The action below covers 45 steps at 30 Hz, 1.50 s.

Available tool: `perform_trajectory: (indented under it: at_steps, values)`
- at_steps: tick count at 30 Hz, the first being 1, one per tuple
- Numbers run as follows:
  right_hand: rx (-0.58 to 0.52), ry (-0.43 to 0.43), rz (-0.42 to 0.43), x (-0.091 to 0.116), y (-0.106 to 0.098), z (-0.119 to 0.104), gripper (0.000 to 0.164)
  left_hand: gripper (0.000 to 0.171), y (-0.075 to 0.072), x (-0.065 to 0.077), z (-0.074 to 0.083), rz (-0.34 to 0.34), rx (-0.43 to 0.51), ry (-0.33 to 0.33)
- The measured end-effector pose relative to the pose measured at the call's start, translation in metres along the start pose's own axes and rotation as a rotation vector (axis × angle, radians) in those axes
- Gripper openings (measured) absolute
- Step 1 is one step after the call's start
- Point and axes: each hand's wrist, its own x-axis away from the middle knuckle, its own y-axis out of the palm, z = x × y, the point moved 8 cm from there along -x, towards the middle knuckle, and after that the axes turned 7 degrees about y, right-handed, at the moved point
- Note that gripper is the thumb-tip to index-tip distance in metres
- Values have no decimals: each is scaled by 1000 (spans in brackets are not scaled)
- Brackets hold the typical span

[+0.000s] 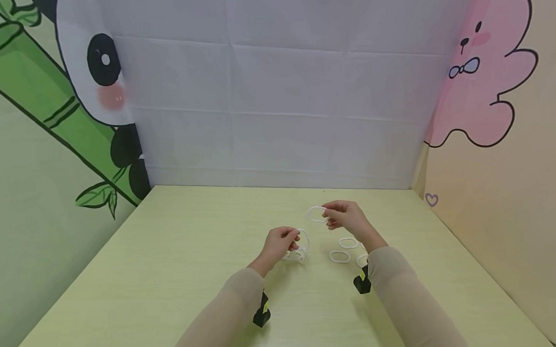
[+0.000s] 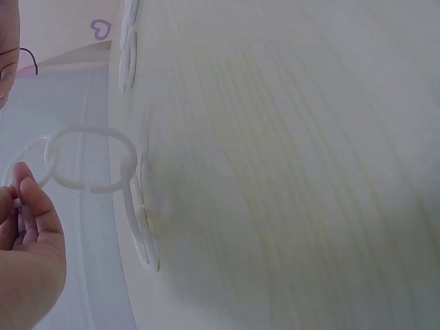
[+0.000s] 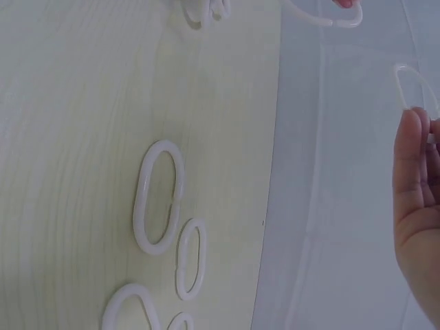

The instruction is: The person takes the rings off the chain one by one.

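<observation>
My left hand (image 1: 278, 246) pinches a white oval plastic chain link (image 2: 49, 177) between thumb and fingertips. Through it hangs a second link (image 2: 89, 129), which runs down to more joined links (image 2: 141, 234) lying on the table. Farther right and a little higher, my right hand (image 1: 347, 218) pinches a single white link (image 3: 399, 81) by one end, holding it above the table. That link points toward the left hand, with a gap between it and the chain in the head view.
Several loose white links (image 3: 141, 206) lie flat on the pale wooden table (image 1: 187, 231), below the right forearm. A white sheet (image 1: 281, 91) hangs behind the table's far edge. Walls with painted cartoon figures flank both sides.
</observation>
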Motion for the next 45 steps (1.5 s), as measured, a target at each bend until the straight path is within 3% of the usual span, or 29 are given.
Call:
perform_trajectory:
  at_steps: [21,45]
  values:
    - [-32,71,114,-5,-18,20,26,29,0,0,0,-7,1,-2]
    - [-59,135,128,-6,-19,42,24,27,0,2,3,-9,-5,3]
